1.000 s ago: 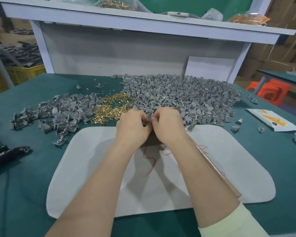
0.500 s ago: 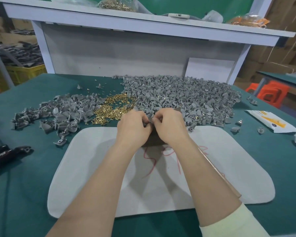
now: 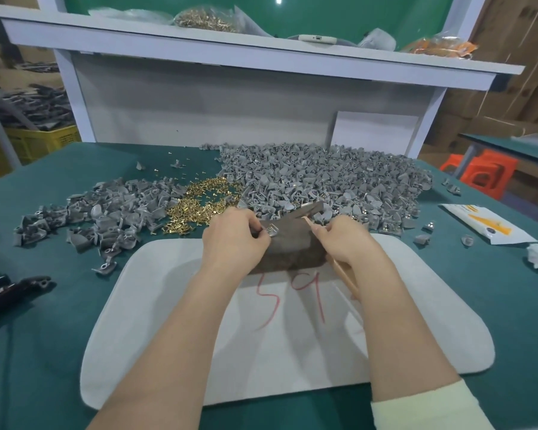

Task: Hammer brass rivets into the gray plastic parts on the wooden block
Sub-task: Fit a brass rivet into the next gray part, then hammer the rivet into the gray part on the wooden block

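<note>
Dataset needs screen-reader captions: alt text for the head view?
A person's left hand pinches a gray plastic part on a wooden block while the right hand grips a thin wooden stick. The block sits on a white mat, with brass rivets and heaped gray parts behind.

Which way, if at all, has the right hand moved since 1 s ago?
Yes: judged against the brass rivet pile, which stays put, the right hand has shifted right, away from the left hand, baring the wooden block between them.
</note>
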Demonstrator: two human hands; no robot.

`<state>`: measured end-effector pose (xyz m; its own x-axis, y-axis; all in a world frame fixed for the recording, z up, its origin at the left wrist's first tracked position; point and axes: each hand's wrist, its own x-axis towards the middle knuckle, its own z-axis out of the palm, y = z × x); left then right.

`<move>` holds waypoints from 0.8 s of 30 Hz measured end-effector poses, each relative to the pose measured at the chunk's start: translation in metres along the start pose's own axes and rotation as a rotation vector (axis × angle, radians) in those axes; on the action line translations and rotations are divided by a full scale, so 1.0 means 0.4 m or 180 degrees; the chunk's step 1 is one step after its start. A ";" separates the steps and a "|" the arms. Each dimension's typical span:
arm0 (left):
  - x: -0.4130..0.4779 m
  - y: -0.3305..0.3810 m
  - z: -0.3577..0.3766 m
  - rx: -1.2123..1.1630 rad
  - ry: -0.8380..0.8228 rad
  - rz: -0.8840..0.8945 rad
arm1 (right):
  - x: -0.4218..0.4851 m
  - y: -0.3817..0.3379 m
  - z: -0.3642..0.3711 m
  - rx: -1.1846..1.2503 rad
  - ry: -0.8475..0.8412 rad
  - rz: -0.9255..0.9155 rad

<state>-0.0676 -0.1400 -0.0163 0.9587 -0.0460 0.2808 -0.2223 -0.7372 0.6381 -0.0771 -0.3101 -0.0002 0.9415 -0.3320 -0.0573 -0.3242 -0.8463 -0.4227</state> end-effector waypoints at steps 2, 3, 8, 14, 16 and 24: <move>0.001 0.001 0.002 -0.0016 -0.0024 0.0001 | -0.003 -0.005 -0.005 0.0105 -0.0110 0.0029; 0.000 0.002 0.002 0.0004 -0.0034 -0.0008 | -0.005 -0.007 -0.007 0.0128 -0.0146 0.0066; -0.003 0.005 -0.002 0.0006 -0.0029 -0.0053 | -0.012 0.000 -0.010 0.0509 -0.0185 0.0113; -0.001 -0.005 -0.010 0.0085 0.0091 -0.0307 | -0.024 0.005 -0.038 0.0823 0.0596 -0.0281; 0.001 -0.007 -0.012 0.0101 0.0136 -0.0393 | -0.031 -0.006 -0.048 0.0844 0.0761 -0.0739; 0.009 -0.018 -0.012 0.0005 0.0252 -0.0523 | -0.090 -0.054 -0.058 0.0676 0.1036 -0.1723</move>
<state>-0.0635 -0.1316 -0.0164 0.9651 0.1282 0.2285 -0.0636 -0.7314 0.6789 -0.1060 -0.2897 0.0321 0.8797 -0.0202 0.4751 0.2431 -0.8395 -0.4859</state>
